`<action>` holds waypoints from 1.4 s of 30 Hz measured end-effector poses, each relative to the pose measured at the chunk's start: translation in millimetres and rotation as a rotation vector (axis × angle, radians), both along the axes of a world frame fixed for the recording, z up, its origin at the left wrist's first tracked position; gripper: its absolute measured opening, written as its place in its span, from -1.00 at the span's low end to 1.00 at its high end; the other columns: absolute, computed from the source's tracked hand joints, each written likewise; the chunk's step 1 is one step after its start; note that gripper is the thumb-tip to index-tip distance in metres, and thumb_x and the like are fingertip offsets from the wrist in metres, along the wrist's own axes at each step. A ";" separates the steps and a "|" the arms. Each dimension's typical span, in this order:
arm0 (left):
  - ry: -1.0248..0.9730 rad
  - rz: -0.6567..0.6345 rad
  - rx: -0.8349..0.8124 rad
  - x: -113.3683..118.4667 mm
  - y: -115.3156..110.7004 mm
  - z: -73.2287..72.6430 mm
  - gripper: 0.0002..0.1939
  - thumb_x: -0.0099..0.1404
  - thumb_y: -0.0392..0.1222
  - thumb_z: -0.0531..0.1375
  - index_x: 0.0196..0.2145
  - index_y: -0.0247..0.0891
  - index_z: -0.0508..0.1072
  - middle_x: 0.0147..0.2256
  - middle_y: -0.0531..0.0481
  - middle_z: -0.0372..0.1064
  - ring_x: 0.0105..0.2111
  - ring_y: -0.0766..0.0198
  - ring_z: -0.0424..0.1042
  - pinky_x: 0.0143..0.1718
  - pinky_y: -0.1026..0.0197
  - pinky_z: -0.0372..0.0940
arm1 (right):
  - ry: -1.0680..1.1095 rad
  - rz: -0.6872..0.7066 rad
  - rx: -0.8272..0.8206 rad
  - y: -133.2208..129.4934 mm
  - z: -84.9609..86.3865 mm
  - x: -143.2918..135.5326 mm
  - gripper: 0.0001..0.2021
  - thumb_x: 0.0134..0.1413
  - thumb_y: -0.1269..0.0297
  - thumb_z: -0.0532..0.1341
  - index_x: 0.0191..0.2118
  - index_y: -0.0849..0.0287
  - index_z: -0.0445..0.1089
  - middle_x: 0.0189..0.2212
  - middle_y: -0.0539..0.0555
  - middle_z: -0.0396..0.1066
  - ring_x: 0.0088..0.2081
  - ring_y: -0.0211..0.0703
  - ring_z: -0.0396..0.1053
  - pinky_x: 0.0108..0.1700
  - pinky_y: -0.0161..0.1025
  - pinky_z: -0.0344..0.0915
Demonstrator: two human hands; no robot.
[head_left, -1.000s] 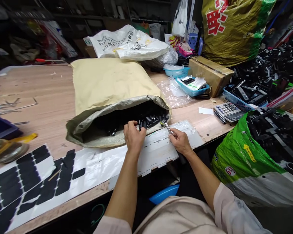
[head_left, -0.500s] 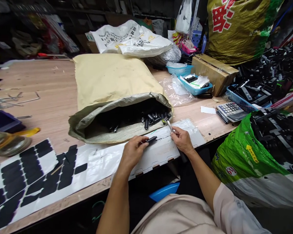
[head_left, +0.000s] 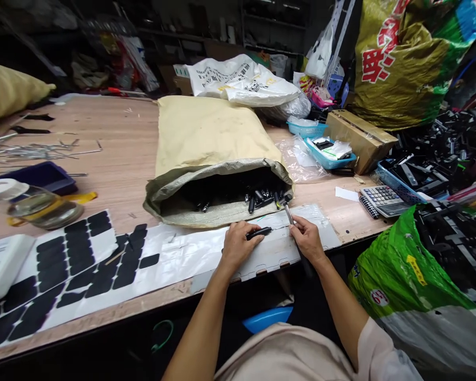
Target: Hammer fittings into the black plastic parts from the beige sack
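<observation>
My left hand [head_left: 240,242] grips a small black part [head_left: 259,232] just above the white board at the table's front edge. My right hand [head_left: 306,241] is closed around a hammer [head_left: 289,212], its dark head up by the sack's mouth and its handle running down under my palm. Behind both hands lies an open beige sack [head_left: 218,132], with several black pieces [head_left: 262,200] in its opening. The white board [head_left: 262,259] lies beneath the hands.
Black pads on sheets [head_left: 79,254], a jar [head_left: 49,209] and a purple tray [head_left: 43,177] are at the left. A calculator [head_left: 383,198], blue baskets [head_left: 329,151] and a cardboard box [head_left: 359,137] stand right. A green bag [head_left: 400,270] sits at the front right.
The view has turned left, so the scene appears shifted right and a white bottle shows at the left. The left hand's black part now lies more level. Both hands keep their holds.
</observation>
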State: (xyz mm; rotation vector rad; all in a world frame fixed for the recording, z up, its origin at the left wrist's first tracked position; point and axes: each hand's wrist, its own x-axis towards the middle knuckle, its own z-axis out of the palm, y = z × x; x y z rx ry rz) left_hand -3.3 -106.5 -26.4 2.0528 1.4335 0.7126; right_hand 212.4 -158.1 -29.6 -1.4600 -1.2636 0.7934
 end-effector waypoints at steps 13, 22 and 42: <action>-0.067 0.037 -0.104 1.2 0.9 6.4 -0.92 0.12 -0.28 0.36 -0.37 -0.18 0.58 -0.32 0.02 0.44 -0.17 0.11 0.30 -0.11 0.11 0.21 | -0.415 0.173 0.178 -52.1 29.8 -38.9 -0.61 0.17 0.34 0.17 0.10 0.22 0.49 -0.28 0.13 0.59 -0.30 -0.07 0.55 -0.19 -0.24 0.44; -0.078 0.034 -0.078 1.4 0.4 5.3 -0.90 0.10 -0.27 0.35 -0.37 -0.14 0.58 -0.31 0.03 0.46 -0.16 0.11 0.32 -0.10 0.09 0.23 | -0.486 0.147 0.161 -54.2 25.4 -37.6 -0.61 0.17 0.35 0.16 0.10 0.18 0.49 -0.17 0.15 0.62 -0.19 -0.01 0.59 -0.10 -0.21 0.48; -0.050 0.066 -0.073 3.9 1.9 3.1 -0.86 0.07 -0.28 0.36 -0.34 -0.16 0.60 -0.32 0.02 0.48 -0.17 0.08 0.33 -0.12 0.06 0.24 | -0.142 -0.039 0.007 14.5 10.9 -1.7 -0.58 0.15 0.17 0.17 0.04 0.30 0.52 -0.60 -0.06 0.36 -0.57 -0.24 0.28 -0.46 -0.32 0.29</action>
